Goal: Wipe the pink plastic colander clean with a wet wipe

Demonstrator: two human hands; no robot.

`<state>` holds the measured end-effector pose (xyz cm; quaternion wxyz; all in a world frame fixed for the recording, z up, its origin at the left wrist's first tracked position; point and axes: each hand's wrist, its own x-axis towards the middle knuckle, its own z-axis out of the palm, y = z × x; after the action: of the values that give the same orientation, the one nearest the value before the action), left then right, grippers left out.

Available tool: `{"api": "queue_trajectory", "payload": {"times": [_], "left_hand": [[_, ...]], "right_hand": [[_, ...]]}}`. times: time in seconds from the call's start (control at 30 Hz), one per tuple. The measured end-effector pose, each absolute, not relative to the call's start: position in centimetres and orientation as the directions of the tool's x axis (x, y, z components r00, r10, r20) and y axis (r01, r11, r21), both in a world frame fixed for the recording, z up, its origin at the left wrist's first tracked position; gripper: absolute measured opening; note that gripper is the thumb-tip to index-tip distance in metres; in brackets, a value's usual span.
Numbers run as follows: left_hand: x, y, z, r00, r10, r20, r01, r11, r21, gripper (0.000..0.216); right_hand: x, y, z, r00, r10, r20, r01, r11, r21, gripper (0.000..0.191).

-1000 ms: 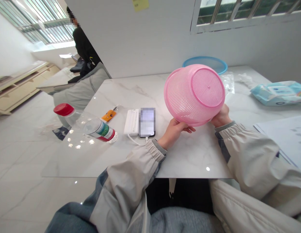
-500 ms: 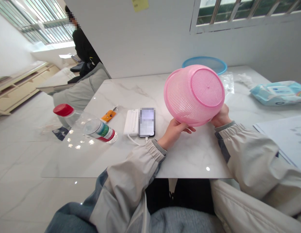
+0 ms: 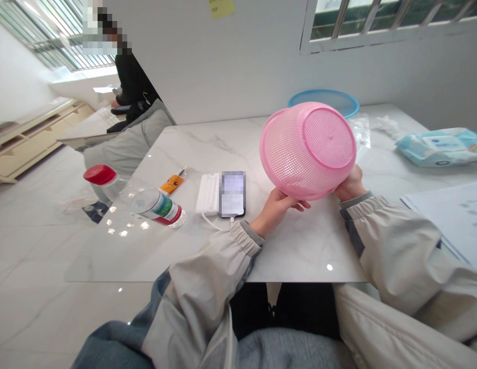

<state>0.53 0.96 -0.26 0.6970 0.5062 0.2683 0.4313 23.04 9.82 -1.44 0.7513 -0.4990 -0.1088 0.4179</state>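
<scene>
two hands hold one pink basket (image 3: 308,149) tipped on its side above the counter (image 3: 207,241), base toward the person, mouth turned away. the left hand (image 3: 276,209) is clamped on the lower left rim with its fingers under the edge. the right hand (image 3: 349,185) is clamped on the lower right rim, partly hidden behind the mesh. both grips sit low, so most of the basket stands above and between them. holding it well probably calls for even pressure on both sides, so the thin rim neither flexes nor tips. a phone (image 3: 232,193) lies just left of the left hand, and a blue basin (image 3: 326,100) sits behind the basket.
</scene>
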Motion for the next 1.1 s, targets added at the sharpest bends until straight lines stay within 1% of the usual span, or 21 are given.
{"api": "queue_trajectory", "payload": {"times": [0.23, 0.5, 1.1], "left_hand": [[0.64, 1.15, -0.53, 0.483, 0.875, 0.047, -0.332, 0.133, 0.934, 0.039], [0.66, 1.25, -0.71, 0.475, 0.880, 0.021, -0.338, 0.161, 0.927, 0.031], [0.68, 1.20, -0.52, 0.473, 0.881, 0.014, -0.335, 0.165, 0.928, 0.028]], "right_hand": [[22.88, 9.67, -1.33, 0.623, 0.746, -0.235, -0.515, 0.165, -0.841, 0.011], [22.95, 9.71, -1.38, 0.629, 0.743, -0.226, -0.510, 0.175, -0.842, 0.013], [23.14, 9.95, -1.64, 0.638, 0.734, -0.232, -0.499, 0.165, -0.851, 0.007]]}}
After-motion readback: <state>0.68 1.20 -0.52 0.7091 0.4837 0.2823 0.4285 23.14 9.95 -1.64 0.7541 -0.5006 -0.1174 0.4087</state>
